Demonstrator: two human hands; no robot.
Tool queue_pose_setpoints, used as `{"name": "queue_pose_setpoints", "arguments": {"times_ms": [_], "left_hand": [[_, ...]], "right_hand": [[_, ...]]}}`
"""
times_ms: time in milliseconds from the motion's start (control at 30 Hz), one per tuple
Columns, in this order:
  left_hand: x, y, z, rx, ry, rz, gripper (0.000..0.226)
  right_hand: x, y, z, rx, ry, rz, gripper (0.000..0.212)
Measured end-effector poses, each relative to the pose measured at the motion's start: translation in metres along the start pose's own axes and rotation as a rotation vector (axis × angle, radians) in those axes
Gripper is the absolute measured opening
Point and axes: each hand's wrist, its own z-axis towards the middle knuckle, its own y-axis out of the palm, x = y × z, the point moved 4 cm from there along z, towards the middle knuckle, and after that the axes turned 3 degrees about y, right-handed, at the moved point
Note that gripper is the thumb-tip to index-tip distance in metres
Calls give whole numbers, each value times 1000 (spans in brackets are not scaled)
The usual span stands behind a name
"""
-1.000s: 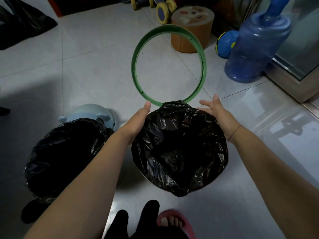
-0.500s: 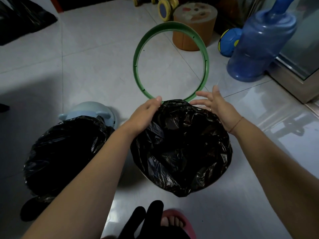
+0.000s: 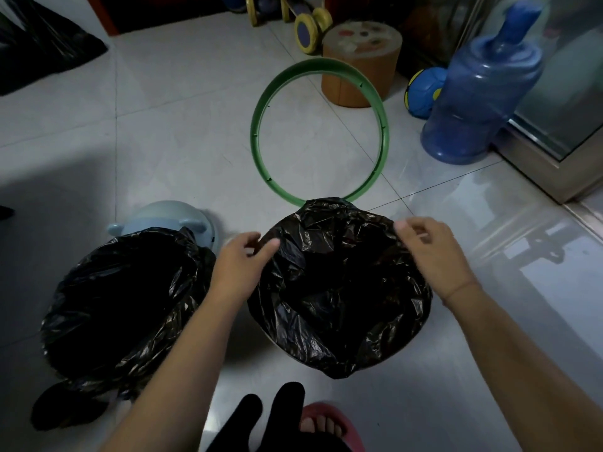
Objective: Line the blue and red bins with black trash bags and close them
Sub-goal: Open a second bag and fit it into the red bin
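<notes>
A black trash bag (image 3: 339, 288) is spread over the mouth of a bin in front of me and hides the bin's body. My left hand (image 3: 241, 259) pinches the bag's left edge between thumb and fingers. At the bag's right edge my right hand (image 3: 430, 252) has its fingers curled onto the plastic. To the left stands a second bin, covered by another black bag (image 3: 124, 295), with a pale blue lid (image 3: 163, 216) behind it. A green ring (image 3: 257, 125) lies on the floor just beyond the middle bag.
A blue water jug (image 3: 483, 93), a blue and yellow ball (image 3: 424, 89) and a round brown stool (image 3: 362, 60) stand at the back right. A metal door threshold (image 3: 554, 171) runs along the right. More black plastic (image 3: 42, 44) lies far left. My foot in a red slipper (image 3: 326, 425) is below.
Both hands have drawn back from the far rim near the green ring to the left and right sides of the bag, and their fingers have closed on its edge.
</notes>
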Motion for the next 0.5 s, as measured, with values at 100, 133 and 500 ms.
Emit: {"name": "queue_pose_setpoints", "arguments": {"times_ms": [100,133,500], "left_hand": [[-3,11,-19,62,3,79,16],[-2,12,-20,90,11,90,18],[5,-16,5,302,-67,273,32]], "right_hand": [[12,13,-20,15,72,-42,42],[15,18,-20,20,82,-21,35],[-33,59,50,-42,-42,12,29]]}}
